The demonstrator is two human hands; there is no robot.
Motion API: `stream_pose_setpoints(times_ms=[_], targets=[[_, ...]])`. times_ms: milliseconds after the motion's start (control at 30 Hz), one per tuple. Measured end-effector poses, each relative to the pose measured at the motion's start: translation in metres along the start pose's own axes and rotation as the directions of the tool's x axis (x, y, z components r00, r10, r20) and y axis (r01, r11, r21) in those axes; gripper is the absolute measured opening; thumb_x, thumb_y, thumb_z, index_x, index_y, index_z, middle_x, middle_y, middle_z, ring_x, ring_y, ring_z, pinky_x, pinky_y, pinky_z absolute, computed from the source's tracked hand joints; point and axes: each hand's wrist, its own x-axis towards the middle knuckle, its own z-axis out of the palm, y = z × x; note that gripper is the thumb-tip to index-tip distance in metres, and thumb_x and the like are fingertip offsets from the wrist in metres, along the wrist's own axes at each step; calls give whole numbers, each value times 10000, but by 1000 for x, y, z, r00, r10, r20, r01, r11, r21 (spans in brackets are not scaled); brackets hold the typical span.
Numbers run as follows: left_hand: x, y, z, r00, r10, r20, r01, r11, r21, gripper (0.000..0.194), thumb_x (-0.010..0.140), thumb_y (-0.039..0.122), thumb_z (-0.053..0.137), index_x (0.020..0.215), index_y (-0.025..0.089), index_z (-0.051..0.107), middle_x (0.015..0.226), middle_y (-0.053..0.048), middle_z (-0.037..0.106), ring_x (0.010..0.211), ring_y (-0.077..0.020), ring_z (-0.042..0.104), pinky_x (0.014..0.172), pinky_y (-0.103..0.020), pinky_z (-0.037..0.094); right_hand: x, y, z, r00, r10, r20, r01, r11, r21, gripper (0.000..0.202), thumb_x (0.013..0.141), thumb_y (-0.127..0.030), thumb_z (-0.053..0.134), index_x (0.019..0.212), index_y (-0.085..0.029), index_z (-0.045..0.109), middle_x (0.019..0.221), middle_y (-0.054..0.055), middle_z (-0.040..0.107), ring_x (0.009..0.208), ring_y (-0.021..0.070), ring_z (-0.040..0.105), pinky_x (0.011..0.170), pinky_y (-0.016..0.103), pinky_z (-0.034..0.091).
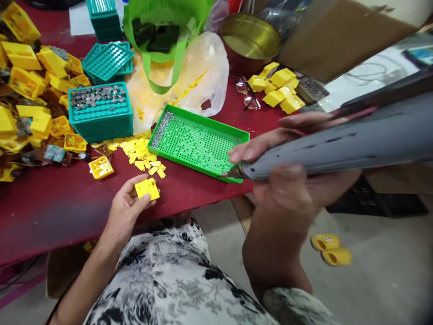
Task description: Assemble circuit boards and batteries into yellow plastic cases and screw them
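My left hand (130, 201) pinches a small square yellow plastic case (147, 189) at the table's front edge, thumb on its top face. My right hand (287, 180) is wrapped round a thick grey electric screwdriver (338, 144), held slanting to the left. Its tip is over the near right corner of a green perforated tray (199, 167); whether it touches cannot be made out. Small silvery screws (164, 128) are heaped at the tray's left end, and more sit in its holes. Flat yellow plastic pieces (144, 151) lie loose between the tray and my left hand.
A big pile of yellow cases (25, 81) covers the left. Stacked teal trays (101, 128) hold round metal parts. Behind are a green bag (162, 54), a brass-coloured pot (250, 38), glasses (249, 95) and several yellow blocks (280, 88). Yellow slippers (331, 248) lie on the floor.
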Motion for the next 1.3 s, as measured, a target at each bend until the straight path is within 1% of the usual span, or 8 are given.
stream_pose_setpoints(times_ms=[100, 200, 367, 600, 767, 900, 1067, 1300], targets=[[2, 1, 5, 1000, -2, -19, 2, 1000, -1, 587, 689, 302, 888, 1215, 192, 650, 1108, -76, 759, 945, -173, 728, 791, -243, 610, 12, 7, 17, 982, -52, -184, 105, 950, 293, 343, 913, -566, 592, 1090, -306, 454, 913, 11, 568, 571, 137, 543, 548, 331, 494], [4, 1, 10, 1000, -19, -22, 19, 1000, -5, 587, 685, 297, 891, 1208, 188, 647, 1089, -75, 762, 922, -169, 731, 774, -237, 610, 21, 20, 30, 979, -1, -204, 63, 953, 296, 348, 919, -579, 600, 1004, -280, 445, 709, -20, 520, 534, 143, 510, 509, 304, 463], [9, 0, 15, 999, -32, -13, 32, 999, -9, 565, 671, 294, 902, 1173, 196, 664, 1095, -79, 764, 900, -158, 725, 740, -220, 611, 17, 46, 44, 972, 199, -123, -208, 976, -70, 431, 1042, -555, 237, 997, -250, 538, 684, 36, 538, 615, 179, 575, 610, 334, 522], [11, -1, 14, 999, -40, -21, 40, 999, 8, 568, 679, 307, 897, 1188, 209, 667, 1121, -84, 755, 928, -173, 720, 737, -227, 617, 11, 53, 48, 978, 134, -158, -117, 987, 113, 400, 1012, -575, 393, 893, -251, 595, 669, 40, 550, 583, 174, 532, 579, 357, 496], [11, -1, 15, 999, -41, -20, 41, 999, 8, 563, 679, 303, 896, 1186, 209, 671, 1114, -83, 755, 923, -171, 719, 742, -230, 622, 12, 53, 50, 967, 209, -145, -211, 977, -1, 486, 1022, -610, 303, 833, -250, 570, 667, 43, 563, 579, 170, 537, 600, 372, 524], [11, 1, 16, 999, -42, -18, 42, 999, -4, 564, 659, 295, 910, 1165, 205, 676, 1082, -67, 761, 879, -145, 716, 724, -206, 617, 12, 54, 50, 974, 167, -152, -151, 982, 112, 477, 959, -682, 418, 762, -257, 504, 669, 39, 565, 577, 173, 537, 585, 377, 523], [12, 1, 17, 999, -36, -16, 36, 999, -1, 558, 662, 297, 908, 1161, 208, 675, 1068, -55, 762, 869, -136, 712, 728, -205, 617, 9, 55, 50, 958, 255, -129, -254, 967, 23, 504, 1002, -636, 342, 802, -247, 592, 690, 61, 601, 622, 190, 575, 644, 401, 552], [9, 3, 15, 999, -35, -11, 35, 999, 22, 527, 709, 330, 874, 1182, 216, 671, 1072, -65, 755, 911, -174, 716, 749, -250, 631, 8, 58, 52, 972, 189, -142, -190, 982, 9, 485, 1013, -611, 321, 807, -262, 588, 702, 56, 612, 631, 206, 619, 652, 398, 566]])
